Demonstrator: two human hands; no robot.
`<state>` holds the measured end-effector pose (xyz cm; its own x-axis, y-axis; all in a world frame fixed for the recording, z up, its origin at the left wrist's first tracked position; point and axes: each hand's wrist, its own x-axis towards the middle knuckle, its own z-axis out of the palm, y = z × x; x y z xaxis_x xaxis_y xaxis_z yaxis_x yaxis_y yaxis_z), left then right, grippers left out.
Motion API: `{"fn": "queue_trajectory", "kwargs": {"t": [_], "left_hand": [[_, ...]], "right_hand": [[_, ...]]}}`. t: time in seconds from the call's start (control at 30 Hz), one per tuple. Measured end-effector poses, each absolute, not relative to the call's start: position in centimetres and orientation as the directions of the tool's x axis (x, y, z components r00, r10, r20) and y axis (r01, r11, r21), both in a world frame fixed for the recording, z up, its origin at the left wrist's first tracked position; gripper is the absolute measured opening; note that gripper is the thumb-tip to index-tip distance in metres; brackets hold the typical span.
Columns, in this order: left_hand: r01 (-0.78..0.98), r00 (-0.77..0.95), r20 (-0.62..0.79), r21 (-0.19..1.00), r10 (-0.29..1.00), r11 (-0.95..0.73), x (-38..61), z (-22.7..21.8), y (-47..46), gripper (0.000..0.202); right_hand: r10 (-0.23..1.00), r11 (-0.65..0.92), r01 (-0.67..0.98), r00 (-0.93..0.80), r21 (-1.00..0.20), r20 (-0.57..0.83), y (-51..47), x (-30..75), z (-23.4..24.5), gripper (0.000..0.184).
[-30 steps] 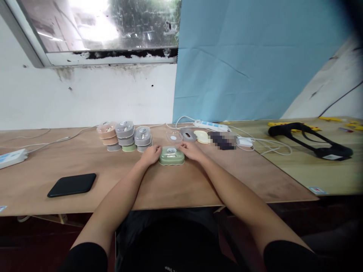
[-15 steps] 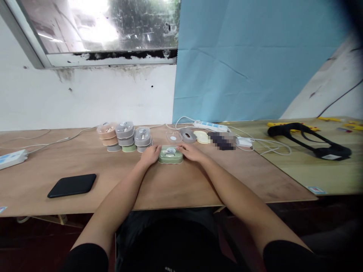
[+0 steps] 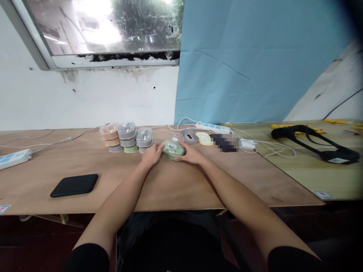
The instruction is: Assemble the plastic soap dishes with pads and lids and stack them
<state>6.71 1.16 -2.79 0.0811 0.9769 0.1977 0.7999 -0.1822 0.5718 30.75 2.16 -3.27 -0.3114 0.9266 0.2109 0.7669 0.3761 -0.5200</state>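
A green rounded box with a clear lid [image 3: 172,149] is tilted up off the wooden table [image 3: 170,181], between both hands. My left hand [image 3: 152,154] grips its left end with curled fingers. My right hand [image 3: 190,154] holds its right end and underside. Just left of it stand stacks of similar lidded boxes [image 3: 127,136] in tan, grey and green. Behind the green box lie a loose clear lid [image 3: 174,137], a grey box base [image 3: 189,136] and a cream base [image 3: 203,138].
A black phone [image 3: 74,184] lies flat at the left front. White power strips sit at far left [image 3: 13,158] and at the back [image 3: 212,127] with trailing cables. A black strap device [image 3: 314,140] lies on the right table. Blue sheet and window behind.
The green box has gone from lying flat on the table to being lifted and tilted between both hands, moved slightly away from me. The camera shifted a little.
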Motion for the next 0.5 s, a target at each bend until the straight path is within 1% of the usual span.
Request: {"fn": "queue_trajectory", "kwargs": {"t": [0.1,0.17,0.2,0.27,0.33,0.43,0.5], "left_hand": [[0.803,0.126,0.221,0.551,0.967,-0.230,6.9,-2.9,1.1,0.065],[0.798,0.150,0.216,0.550,0.965,-0.247,6.9,-2.9,1.0,0.065],[0.794,0.156,0.213,0.554,0.965,-0.250,6.9,-2.9,1.0,0.066],[0.789,0.157,0.206,0.562,0.966,-0.249,6.9,-2.7,0.9,0.069],[0.786,0.160,0.203,0.566,0.966,-0.249,6.9,-2.6,0.8,0.072],[0.786,0.165,0.190,0.567,0.968,-0.245,7.0,-2.5,0.7,0.071],[0.791,0.133,0.208,0.567,0.969,-0.230,7.1,-2.5,0.8,0.068]], "right_hand": [[0.951,0.307,0.822,-0.242,-0.479,0.195,1.9,30.4,-2.9,0.093],[0.953,0.297,0.834,-0.230,-0.466,0.195,1.7,30.2,-2.7,0.090],[0.948,0.312,0.832,-0.242,-0.458,0.204,1.5,30.1,-2.6,0.093],[0.927,0.373,0.824,-0.310,-0.426,0.212,1.3,29.9,-2.5,0.105],[0.906,0.424,0.820,-0.385,-0.384,0.177,1.1,29.8,-2.6,0.115],[0.908,0.418,0.842,-0.397,-0.340,0.134,0.9,29.2,-3.1,0.117],[0.921,0.389,0.857,-0.355,-0.339,0.158,1.0,28.5,-3.5,0.115]]}}
